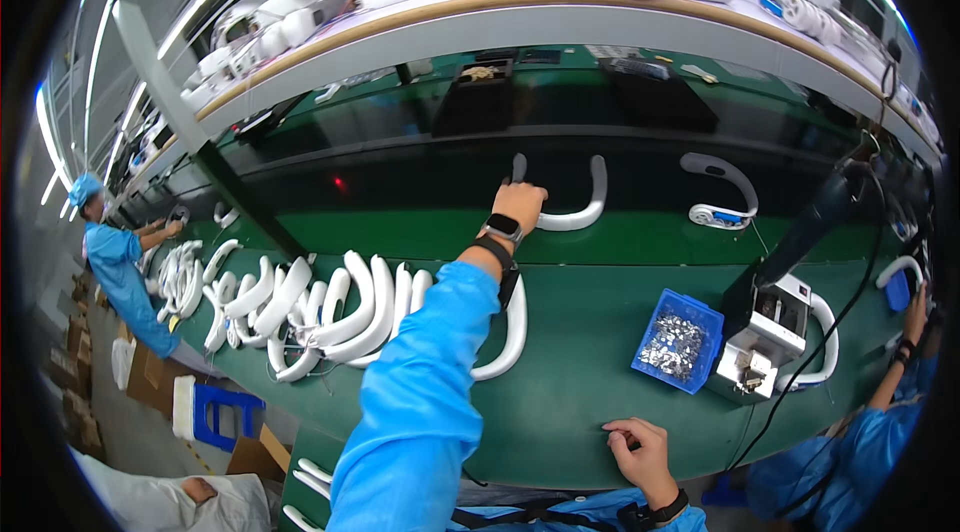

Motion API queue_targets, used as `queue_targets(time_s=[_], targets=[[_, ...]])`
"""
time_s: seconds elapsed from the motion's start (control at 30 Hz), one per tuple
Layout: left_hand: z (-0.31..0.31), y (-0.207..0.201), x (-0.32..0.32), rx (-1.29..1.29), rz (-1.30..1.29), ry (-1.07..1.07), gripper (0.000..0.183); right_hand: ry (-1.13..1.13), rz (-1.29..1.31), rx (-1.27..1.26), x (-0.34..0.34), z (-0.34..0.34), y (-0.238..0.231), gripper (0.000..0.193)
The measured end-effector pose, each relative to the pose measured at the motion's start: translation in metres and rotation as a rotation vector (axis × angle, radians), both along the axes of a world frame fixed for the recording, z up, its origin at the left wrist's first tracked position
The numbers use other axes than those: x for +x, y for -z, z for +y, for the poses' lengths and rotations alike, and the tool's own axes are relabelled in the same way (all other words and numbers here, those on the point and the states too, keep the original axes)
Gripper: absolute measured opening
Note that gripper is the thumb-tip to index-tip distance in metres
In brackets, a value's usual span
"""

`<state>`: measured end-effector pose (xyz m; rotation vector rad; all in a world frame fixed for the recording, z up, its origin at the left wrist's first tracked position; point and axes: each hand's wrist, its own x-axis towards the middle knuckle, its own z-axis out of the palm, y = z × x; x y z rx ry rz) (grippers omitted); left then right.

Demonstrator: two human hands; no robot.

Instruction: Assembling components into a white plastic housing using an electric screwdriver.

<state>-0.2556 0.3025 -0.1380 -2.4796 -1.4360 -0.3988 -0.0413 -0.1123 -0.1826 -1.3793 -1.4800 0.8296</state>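
My left hand [517, 209], with a watch on its wrist, reaches far forward over the dark conveyor belt. It is closed around one leg of a white U-shaped plastic housing [577, 220]; the leg's tip shows beyond the fingers. Near the table's front edge is my right hand [640, 450], its fingers bent in and pressed together. Whatever it may pinch is too small to make out. Beneath my left forearm, another curved white housing [516, 332] lies on the green table, partly hidden by the sleeve.
A blue bin [678, 342] of small metal parts stands beside a metal bench device [760, 337]. Many curved white housings [350, 307] crowd the table's left. Farther right on the belt lies another housing [722, 216]. Co-workers stand at both sides; a loaded shelf [600, 27] spans overhead.
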Motion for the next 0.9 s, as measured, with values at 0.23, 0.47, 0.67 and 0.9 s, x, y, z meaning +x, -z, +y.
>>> queue_targets(time_s=[0.23,0.47,0.67,0.9], targets=[[-0.075,-0.019,0.069,-0.046,-0.196,0.555,0.034,0.119,-0.271,0.393,0.022,0.040,-0.055,0.011],[-0.086,-0.006,0.175,-0.077,-0.210,0.655,0.034,0.159,-0.799,0.168,0.055,0.097,-0.047,0.024],[-0.125,-0.047,0.200,-0.306,-0.428,0.588,0.029,0.137,-0.864,0.031,0.054,0.111,-0.024,0.016],[-0.219,-0.048,0.136,-0.338,-0.936,0.587,0.023,0.203,-0.787,0.252,0.055,0.117,-0.013,0.010]])
